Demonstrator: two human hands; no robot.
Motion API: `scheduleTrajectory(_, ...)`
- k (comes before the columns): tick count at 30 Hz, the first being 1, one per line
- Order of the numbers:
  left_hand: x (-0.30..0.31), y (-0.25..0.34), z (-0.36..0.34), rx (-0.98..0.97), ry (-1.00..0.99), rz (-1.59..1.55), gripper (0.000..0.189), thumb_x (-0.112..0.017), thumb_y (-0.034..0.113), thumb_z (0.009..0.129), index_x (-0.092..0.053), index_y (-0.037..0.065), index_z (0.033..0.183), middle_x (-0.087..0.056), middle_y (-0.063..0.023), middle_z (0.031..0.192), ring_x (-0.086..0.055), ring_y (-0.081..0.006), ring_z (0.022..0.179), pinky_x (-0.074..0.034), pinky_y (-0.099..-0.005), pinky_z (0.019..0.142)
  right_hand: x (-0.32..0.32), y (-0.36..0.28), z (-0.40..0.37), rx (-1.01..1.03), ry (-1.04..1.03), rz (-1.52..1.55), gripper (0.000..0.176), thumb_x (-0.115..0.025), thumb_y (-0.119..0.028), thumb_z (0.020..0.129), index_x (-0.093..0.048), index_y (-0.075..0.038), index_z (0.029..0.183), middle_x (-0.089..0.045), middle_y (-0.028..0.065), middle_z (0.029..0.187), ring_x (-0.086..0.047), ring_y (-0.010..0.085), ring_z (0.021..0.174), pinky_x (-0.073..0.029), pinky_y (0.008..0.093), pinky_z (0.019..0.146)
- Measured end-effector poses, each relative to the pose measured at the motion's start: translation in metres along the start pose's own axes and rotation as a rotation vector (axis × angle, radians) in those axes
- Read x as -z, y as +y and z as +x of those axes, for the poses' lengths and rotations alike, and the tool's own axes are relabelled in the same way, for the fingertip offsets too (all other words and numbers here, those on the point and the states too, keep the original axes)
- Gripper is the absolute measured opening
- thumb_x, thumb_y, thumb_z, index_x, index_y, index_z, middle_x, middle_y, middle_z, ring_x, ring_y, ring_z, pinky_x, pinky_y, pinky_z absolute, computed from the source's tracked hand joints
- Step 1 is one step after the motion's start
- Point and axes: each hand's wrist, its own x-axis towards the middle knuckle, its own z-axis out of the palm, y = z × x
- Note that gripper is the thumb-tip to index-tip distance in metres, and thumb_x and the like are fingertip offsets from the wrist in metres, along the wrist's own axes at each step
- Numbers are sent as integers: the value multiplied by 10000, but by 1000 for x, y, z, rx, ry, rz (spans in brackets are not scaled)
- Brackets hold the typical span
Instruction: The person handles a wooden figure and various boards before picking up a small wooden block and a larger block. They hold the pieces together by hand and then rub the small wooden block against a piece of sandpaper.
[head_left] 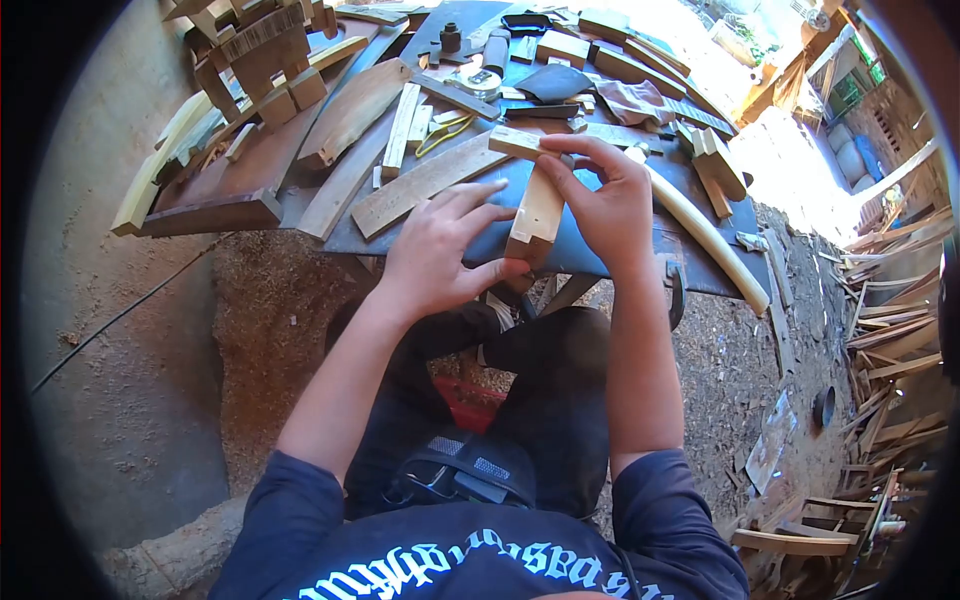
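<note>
A pale wooden block (540, 212) with a notched near end lies at the table's front edge, pointing toward me. Across its far end sits a short wooden piece (514, 142). My right hand (612, 200) pinches this short piece at its right end between thumb and fingertips. To the left of the block, my left hand (445, 243) has its fingers spread, the thumb at the block's near end and other fingertips close to its left side. A flat wooden board (430, 187) lies just beyond the left hand.
Wooden strips, a tape measure (477, 84), a yellow-handled tool (443, 134) and a dark cloth (553, 84) crowd the table. A curved pale handle (710, 232) runs along its right side. Wood offcuts (905, 330) pile up at far right; shavings (262, 340) cover the floor.
</note>
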Motion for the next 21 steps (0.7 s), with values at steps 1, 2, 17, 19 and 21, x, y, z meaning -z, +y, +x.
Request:
scheduleTrajectory(1, -1, 0, -2, 19, -3, -20, 585, -812, 528, 816, -712, 100, 1203, -696, -93, 1278, -634, -320, 1212, -480, -463, 1035, -3, 6, -1, -17, 12, 51, 213, -785, -119, 880, -799, -86, 1090, -796, 84, 985, -738, 170, 905, -556, 307, 826)
scheduleTrajectory(2, 0, 2, -3, 37, -6, -39, 579, -815, 522, 813, -719, 92, 1188, -696, -95, 1283, -637, -327, 1205, -484, -462, 1035, -5, 10, -2, -33, 25, 102, 215, -785, -123, 883, -800, -84, 1094, -797, 81, 981, -735, 163, 901, -552, 301, 822)
scheduleTrajectory(17, 8, 3, 4, 99, -78, -167, 758, -822, 553, 794, -655, 69, 1353, -682, -140, 1287, -637, -327, 1223, -466, -454, 1070, -12, 25, -5, -255, 108, 430, 241, -782, -112, 946, -769, -36, 1175, -764, 51, 1032, -689, 86, 901, -538, 236, 805)
scheduleTrajectory(19, 7, 9, 12, 146, -95, -290, 880, -845, 535, 779, -556, 67, 1466, -655, -177, 1338, -606, -363, 1273, -422, -478, 1111, -11, 24, -6, -258, 108, 432, 246, -783, -106, 945, -759, -27, 1177, -761, 34, 1003, -690, 74, 867, -541, 235, 779)
scheduleTrajectory(21, -9, 21, 15, 135, 37, -243, 848, -797, 574, 816, -562, 76, 1460, -639, -179, 1346, -617, -352, 1239, -444, -473, 1052, -11, 23, -8, -256, 157, 422, 226, -790, -90, 937, -749, -13, 1146, -759, 46, 1002, -693, 80, 871, -545, 239, 781)
